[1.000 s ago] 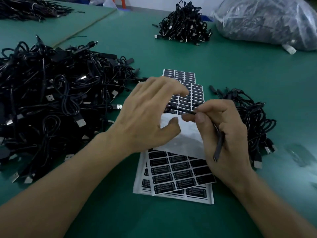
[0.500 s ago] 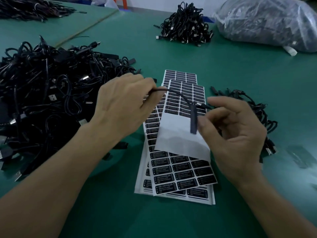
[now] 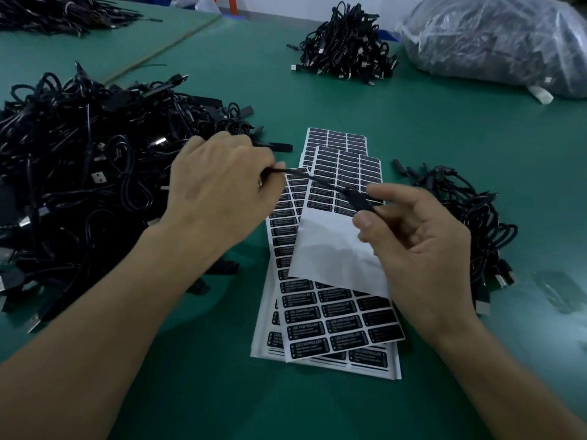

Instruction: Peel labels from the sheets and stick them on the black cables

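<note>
A thin black cable (image 3: pixel 313 178) stretches between my two hands above the label sheets (image 3: pixel 333 325). My left hand (image 3: pixel 219 192) pinches its left end, knuckles up. My right hand (image 3: pixel 413 246) pinches the cable's thicker black piece (image 3: pixel 359 200) between thumb and forefinger, the other fingers loosely curled. The stacked white sheets carry rows of black labels; the top sheet (image 3: pixel 330 246) has a bare white lower half where labels are gone.
A big heap of black cables (image 3: pixel 82 173) lies at the left, a small pile (image 3: pixel 467 217) at the right. Another pile (image 3: pixel 346 52) and a clear plastic bag of cables (image 3: pixel 495 42) sit at the back of the green table (image 3: pixel 444 128).
My left hand has pulled away to the left, drawing the cable taut. My right hand has turned the black piece from hanging down to lying along the cable.
</note>
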A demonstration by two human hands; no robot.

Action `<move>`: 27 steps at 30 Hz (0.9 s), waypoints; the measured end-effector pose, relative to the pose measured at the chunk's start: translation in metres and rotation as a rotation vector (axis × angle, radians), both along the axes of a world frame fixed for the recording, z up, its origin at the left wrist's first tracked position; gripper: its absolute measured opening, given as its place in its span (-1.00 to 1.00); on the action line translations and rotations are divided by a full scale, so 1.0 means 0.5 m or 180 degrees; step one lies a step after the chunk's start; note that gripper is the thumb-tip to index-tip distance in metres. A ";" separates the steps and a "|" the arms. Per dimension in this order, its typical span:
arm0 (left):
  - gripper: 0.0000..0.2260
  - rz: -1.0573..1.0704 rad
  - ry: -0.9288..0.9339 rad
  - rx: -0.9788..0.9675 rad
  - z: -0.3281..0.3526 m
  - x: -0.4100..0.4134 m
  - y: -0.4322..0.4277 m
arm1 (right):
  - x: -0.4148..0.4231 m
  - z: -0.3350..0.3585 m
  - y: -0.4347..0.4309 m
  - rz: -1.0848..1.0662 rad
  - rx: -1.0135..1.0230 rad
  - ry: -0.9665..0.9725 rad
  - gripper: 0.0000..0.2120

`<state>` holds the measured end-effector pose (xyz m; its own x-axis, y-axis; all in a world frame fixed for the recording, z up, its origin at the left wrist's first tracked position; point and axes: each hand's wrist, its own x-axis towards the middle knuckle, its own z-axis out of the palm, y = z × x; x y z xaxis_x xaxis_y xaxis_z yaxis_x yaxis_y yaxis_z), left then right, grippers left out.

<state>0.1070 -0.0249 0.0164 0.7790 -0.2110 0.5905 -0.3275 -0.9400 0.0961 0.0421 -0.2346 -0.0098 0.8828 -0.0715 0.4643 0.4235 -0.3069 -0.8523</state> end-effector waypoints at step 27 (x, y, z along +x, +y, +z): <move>-0.74 -0.0690 0.0884 -0.0636 -0.038 -0.041 -0.083 | -0.004 0.016 -0.007 -0.0307 -0.3320 0.1269 -0.24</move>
<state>0.0866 -0.0664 -0.0025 0.8647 -0.2903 0.4098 -0.4519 -0.8059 0.3826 0.0400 -0.2381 -0.0018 0.9935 0.1114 0.0222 0.1136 -0.9670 -0.2282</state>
